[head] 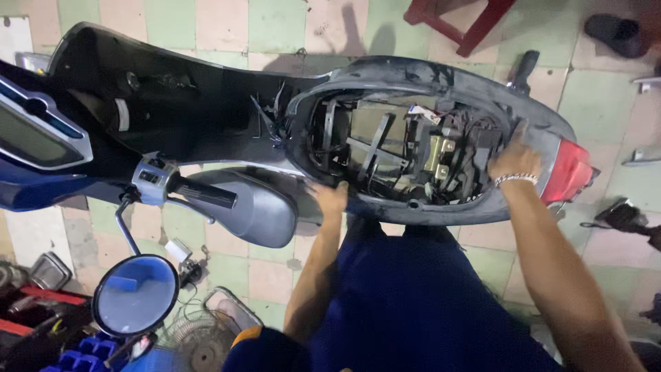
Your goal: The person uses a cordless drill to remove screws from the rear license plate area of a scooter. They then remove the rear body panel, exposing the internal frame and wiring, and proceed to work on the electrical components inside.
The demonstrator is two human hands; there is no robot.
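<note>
A dark scooter stands sideways before me with its seat removed, and the open body compartment [385, 148] shows wiring, brackets and a yellowish electrical part [438, 153]. My left hand [330, 196] rests on the near rim of the compartment [385, 207], fingers curled over the edge. My right hand [515, 157], a silver bracelet on its wrist, reaches into the rear end of the compartment beside the red tail light [568, 172]. Its fingertips are hidden among the parts, so I cannot tell whether they grip anything.
The handlebar grip [203, 193], a round mirror [135, 295] and the blue front panel [34, 138] stick out at the left. A red stool [458, 24] stands beyond the scooter. Tools and small parts lie on the tiled floor at lower left; a fan grille [200, 341] lies near my legs.
</note>
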